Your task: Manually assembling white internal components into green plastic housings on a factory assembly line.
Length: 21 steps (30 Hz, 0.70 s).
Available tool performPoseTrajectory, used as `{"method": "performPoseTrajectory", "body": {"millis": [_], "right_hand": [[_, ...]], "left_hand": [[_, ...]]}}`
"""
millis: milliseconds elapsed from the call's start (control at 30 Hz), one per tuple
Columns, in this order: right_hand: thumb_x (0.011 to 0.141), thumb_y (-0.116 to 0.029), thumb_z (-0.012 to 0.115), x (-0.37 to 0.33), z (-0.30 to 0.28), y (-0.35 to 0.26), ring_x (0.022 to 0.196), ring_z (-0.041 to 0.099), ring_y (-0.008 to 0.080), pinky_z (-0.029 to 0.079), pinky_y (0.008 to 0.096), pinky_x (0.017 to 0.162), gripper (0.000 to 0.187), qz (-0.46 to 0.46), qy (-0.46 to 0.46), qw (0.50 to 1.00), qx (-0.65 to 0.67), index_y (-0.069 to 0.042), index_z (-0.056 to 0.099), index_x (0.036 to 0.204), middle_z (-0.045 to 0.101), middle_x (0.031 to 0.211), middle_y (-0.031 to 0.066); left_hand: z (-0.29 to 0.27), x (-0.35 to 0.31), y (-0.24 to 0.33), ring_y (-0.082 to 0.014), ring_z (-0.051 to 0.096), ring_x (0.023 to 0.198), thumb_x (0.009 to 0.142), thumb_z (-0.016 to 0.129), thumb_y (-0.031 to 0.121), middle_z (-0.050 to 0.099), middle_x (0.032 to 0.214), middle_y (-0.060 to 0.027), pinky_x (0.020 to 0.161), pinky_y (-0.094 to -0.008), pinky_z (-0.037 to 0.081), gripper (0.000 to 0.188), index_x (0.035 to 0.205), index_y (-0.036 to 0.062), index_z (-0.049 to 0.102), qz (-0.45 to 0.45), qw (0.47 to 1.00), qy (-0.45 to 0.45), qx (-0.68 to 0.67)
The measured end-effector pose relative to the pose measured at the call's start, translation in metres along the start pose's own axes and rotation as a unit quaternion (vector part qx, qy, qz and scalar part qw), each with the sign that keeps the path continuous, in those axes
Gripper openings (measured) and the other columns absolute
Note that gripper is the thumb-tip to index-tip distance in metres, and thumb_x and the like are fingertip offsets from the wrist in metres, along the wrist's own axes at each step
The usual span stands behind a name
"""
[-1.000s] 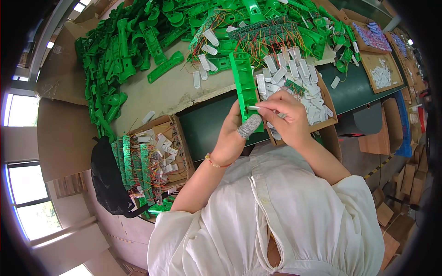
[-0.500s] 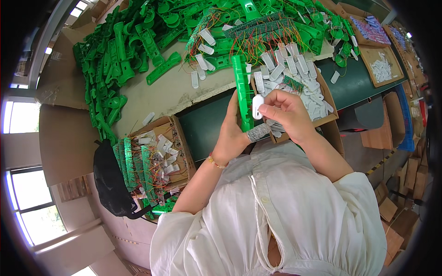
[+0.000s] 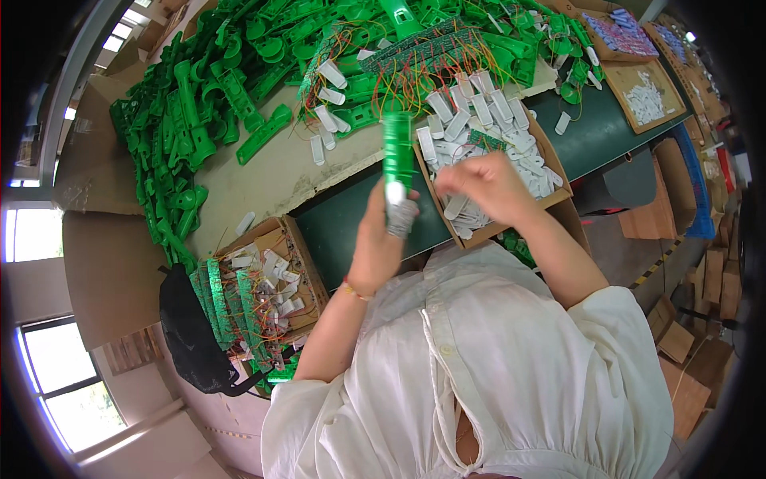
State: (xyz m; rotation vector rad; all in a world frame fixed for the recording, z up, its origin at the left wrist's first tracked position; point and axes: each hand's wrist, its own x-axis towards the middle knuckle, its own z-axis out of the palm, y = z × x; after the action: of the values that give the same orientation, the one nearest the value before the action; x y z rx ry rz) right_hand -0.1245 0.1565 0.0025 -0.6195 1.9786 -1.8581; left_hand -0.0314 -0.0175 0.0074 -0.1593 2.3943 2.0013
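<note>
My left hand (image 3: 377, 249) is closed around the lower end of a long green plastic shell (image 3: 397, 152), which stands nearly upright and is blurred by motion. A white oval plastic piece (image 3: 395, 192) lies against the shell's lower part, just above my grey-wrapped thumb. To the right, my right hand (image 3: 493, 188) is over the near left part of a cardboard box (image 3: 563, 196) of white plastic pieces (image 3: 536, 172). Its fingers are smeared, so whether they hold anything cannot be made out. A small green circuit board (image 3: 487, 141) lies on the white pieces.
Green plastic shells (image 3: 191, 120) are heaped across the far side of the table. Circuit boards with red and yellow wires (image 3: 427, 52) lie among them. Wired boards and white parts fill another box (image 3: 307, 254) at left, beside a black bag (image 3: 191, 335). A shallow tray (image 3: 666, 116) is far right.
The white piece has passed from my right hand to the green shell. My left hand has shifted left and turned the shell. My right hand has drawn away from it, over the box.
</note>
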Motion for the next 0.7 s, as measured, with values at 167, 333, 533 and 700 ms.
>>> {"method": "performPoseTrajectory", "body": {"millis": [167, 333, 533, 700], "right_hand": [[0.07, -0.011, 0.067, 0.009, -0.052, 0.027, 0.09, 0.051, 0.0283, 0.043, 0.037, 0.075, 0.024, -0.096, 0.153, 0.8, -0.573, -0.006, 0.061, 0.093, 0.054, 0.094, 0.007], [0.067, -0.003, 0.067, 0.005, -0.032, 0.014, 0.081, 0.053, 0.0275, 0.041, 0.0389, 0.071, 0.017, -0.231, 0.157, 0.864, -0.418, -0.006, 0.056, 0.079, 0.055, 0.083, 0.0068], [0.068, 0.001, 0.067, -0.009, -0.004, -0.031, 0.072, 0.056, 0.0264, 0.045, 0.0336, 0.061, 0.017, -0.259, 0.063, 0.908, -0.323, -0.003, 0.056, 0.08, 0.057, 0.078, 0.0102], [0.068, -0.002, 0.067, -0.011, 0.008, -0.03, 0.069, 0.056, 0.0236, 0.045, 0.0329, 0.057, 0.019, -0.25, 0.087, 0.92, -0.288, -0.004, 0.055, 0.082, 0.055, 0.078, 0.0083]], "left_hand": [[-0.019, 0.007, -0.008, -0.021, 0.053, 0.103, 0.09, 0.047, 0.015, 0.054, 0.11, -0.0118, 0.081, -0.0307, 0.045, 0.037, 0.122, 0.0007, 0.039, -0.026, 0.97, 0.011, -0.243], [-0.016, 0.019, -0.014, -0.0168, 0.058, 0.087, 0.08, 0.062, 0.012, 0.058, 0.099, -0.008, 0.076, -0.0295, 0.046, 0.046, 0.12, 0.0004, 0.042, -0.004, 0.975, 0.018, -0.222], [-0.002, 0.031, 0.022, -0.0129, 0.058, 0.08, 0.07, 0.072, 0.002, 0.063, 0.097, -0.0088, 0.074, -0.0265, 0.048, 0.041, 0.105, 0.0, 0.05, 0.166, 0.984, 0.055, -0.036], [0.01, 0.023, 0.03, -0.0087, 0.056, 0.08, 0.069, 0.068, -0.002, 0.063, 0.089, -0.0046, 0.074, -0.0233, 0.044, 0.031, 0.097, 0.0009, 0.055, 0.152, 0.976, 0.151, -0.04]]}}
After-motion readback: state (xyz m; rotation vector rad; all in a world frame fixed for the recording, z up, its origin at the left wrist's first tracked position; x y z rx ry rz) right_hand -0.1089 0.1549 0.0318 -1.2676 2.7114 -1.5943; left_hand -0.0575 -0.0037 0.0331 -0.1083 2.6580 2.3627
